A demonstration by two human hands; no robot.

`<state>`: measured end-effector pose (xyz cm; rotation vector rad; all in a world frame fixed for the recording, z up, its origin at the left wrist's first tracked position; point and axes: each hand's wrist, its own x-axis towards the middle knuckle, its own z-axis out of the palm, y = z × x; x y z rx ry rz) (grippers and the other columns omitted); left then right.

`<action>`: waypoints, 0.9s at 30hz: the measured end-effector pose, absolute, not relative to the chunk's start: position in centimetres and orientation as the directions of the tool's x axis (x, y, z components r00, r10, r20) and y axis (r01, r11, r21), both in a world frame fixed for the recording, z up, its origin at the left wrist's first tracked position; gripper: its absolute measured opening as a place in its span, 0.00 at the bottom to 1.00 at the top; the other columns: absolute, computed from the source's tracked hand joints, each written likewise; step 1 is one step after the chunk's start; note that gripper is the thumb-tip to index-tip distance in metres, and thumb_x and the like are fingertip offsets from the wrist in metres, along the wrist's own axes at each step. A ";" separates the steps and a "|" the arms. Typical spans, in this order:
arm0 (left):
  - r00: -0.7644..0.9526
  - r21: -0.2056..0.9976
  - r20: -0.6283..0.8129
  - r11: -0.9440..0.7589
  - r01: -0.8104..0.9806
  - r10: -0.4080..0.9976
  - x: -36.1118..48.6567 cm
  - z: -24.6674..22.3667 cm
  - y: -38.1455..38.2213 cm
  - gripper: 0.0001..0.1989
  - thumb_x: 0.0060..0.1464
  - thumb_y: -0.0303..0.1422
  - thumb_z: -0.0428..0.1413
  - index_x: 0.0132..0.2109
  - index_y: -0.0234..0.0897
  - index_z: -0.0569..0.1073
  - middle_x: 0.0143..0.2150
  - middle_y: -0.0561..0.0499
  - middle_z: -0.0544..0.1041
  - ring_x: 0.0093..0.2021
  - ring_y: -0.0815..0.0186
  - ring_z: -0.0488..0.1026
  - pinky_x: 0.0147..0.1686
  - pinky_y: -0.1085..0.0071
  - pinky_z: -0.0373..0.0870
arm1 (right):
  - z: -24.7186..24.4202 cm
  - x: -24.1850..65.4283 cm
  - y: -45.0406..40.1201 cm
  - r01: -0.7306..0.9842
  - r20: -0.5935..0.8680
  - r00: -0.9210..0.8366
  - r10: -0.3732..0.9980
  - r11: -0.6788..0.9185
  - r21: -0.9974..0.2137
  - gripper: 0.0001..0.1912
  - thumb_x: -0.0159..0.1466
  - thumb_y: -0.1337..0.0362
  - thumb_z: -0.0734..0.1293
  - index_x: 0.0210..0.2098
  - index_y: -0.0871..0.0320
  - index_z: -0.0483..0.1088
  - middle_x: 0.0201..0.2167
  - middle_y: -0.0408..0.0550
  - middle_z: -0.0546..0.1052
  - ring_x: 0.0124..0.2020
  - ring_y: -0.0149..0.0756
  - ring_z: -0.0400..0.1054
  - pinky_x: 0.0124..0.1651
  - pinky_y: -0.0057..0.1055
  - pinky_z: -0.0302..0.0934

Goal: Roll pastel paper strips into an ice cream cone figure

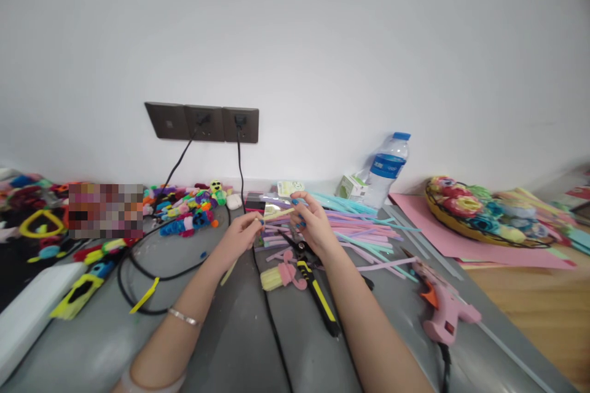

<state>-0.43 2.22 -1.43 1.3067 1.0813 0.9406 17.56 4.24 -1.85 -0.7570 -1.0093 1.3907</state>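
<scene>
A pale yellow pipe cleaner (pixel 279 215) stretches between my two hands above the grey table. My left hand (pixel 246 230) pinches it on one side, and a loose end hangs down below that wrist. The fingers of my right hand (pixel 313 224) are closed on its other end. Under my hands lie pliers (pixel 318 301) with black and yellow handles, jaws pointing away from me. Just left of them is a small figure (pixel 279 276) of pink and pale yellow pipe cleaner. Pink, purple and turquoise pipe cleaners (pixel 364 230) spread out behind and right of my right hand.
A pink glue gun (pixel 447 310) lies at the right, its cord running to the front. Farther back stand a water bottle (pixel 389 169) and a basket of fabric-like flowers (pixel 479 242). Black cables (pixel 271 319) cross the table from the wall sockets (pixel 203 123). Colourful pipe-cleaner pieces (pixel 188 212) crowd the left.
</scene>
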 end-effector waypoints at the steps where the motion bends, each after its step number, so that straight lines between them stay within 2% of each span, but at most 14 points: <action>1: 0.241 0.997 -0.065 0.051 0.065 0.968 -0.6 -1.5 2.3 0.11 0.49 0.40 0.55 0.28 0.38 0.66 0.20 0.60 0.56 0.18 0.75 0.49 0.18 0.76 0.44 | -1.9 17.6 4.3 -0.424 0.118 -0.089 0.989 0.070 -0.903 0.14 0.54 0.60 0.70 0.36 0.54 0.64 0.15 0.29 0.49 0.15 0.23 0.40 0.21 0.25 0.37; 4: 0.194 0.999 -0.027 0.017 0.051 0.981 -0.9 -1.7 2.6 0.10 0.49 0.40 0.56 0.31 0.37 0.70 0.22 0.59 0.59 0.18 0.76 0.50 0.18 0.76 0.44 | -1.9 17.7 4.3 -0.418 0.113 -0.087 0.990 0.067 -0.906 0.14 0.53 0.61 0.70 0.36 0.54 0.63 0.15 0.29 0.50 0.15 0.23 0.41 0.20 0.25 0.37; 8: 0.141 0.999 -0.019 0.026 -0.046 0.990 -1.1 -1.6 2.7 0.12 0.45 0.40 0.60 0.33 0.37 0.72 0.22 0.60 0.58 0.19 0.75 0.50 0.18 0.76 0.46 | -1.8 17.7 4.2 -0.407 0.103 -0.112 0.988 0.049 -0.912 0.13 0.52 0.62 0.69 0.36 0.54 0.63 0.14 0.28 0.50 0.15 0.23 0.41 0.20 0.25 0.37; 15: 0.169 0.986 -0.069 0.094 -0.140 0.983 -1.2 -0.9 2.4 0.17 0.38 0.42 0.65 0.30 0.36 0.71 0.22 0.60 0.57 0.20 0.76 0.51 0.19 0.77 0.48 | -1.9 17.8 4.4 -0.401 0.110 -0.074 0.991 0.071 -0.913 0.14 0.51 0.62 0.69 0.36 0.54 0.64 0.14 0.28 0.51 0.15 0.23 0.42 0.21 0.25 0.38; 19: 0.145 0.999 -0.021 0.014 0.048 0.989 -1.7 -0.7 2.5 0.14 0.41 0.42 0.63 0.29 0.36 0.71 0.21 0.59 0.58 0.20 0.74 0.52 0.20 0.75 0.48 | -2.0 17.9 4.5 -0.393 0.120 -0.055 0.991 0.089 -0.915 0.15 0.51 0.61 0.70 0.36 0.54 0.63 0.14 0.29 0.54 0.16 0.23 0.45 0.22 0.24 0.41; 23: 0.025 0.910 0.192 -0.187 0.371 0.981 -2.3 -0.3 2.6 0.08 0.43 0.37 0.58 0.26 0.37 0.71 0.22 0.56 0.64 0.25 0.69 0.59 0.25 0.73 0.52 | -2.1 17.9 4.6 -0.397 0.124 -0.068 0.990 0.088 -0.914 0.14 0.52 0.61 0.70 0.35 0.54 0.63 0.14 0.29 0.53 0.15 0.23 0.44 0.21 0.25 0.40; 25: 0.008 0.880 0.245 -0.226 0.417 0.970 -2.4 -0.1 2.6 0.07 0.44 0.36 0.57 0.26 0.37 0.70 0.23 0.56 0.65 0.26 0.68 0.60 0.27 0.73 0.53 | -2.1 17.9 4.6 -0.412 0.119 -0.057 0.991 0.085 -0.907 0.14 0.51 0.61 0.70 0.35 0.54 0.63 0.14 0.29 0.52 0.15 0.23 0.44 0.21 0.25 0.39; 27: 0.036 0.915 0.215 -0.214 0.342 0.976 -2.3 0.0 2.4 0.08 0.45 0.37 0.58 0.28 0.37 0.70 0.23 0.57 0.64 0.24 0.70 0.58 0.26 0.73 0.52 | -2.0 17.8 4.5 -0.426 0.109 -0.046 0.993 0.079 -0.901 0.14 0.51 0.62 0.71 0.34 0.54 0.63 0.14 0.29 0.52 0.15 0.23 0.44 0.21 0.24 0.39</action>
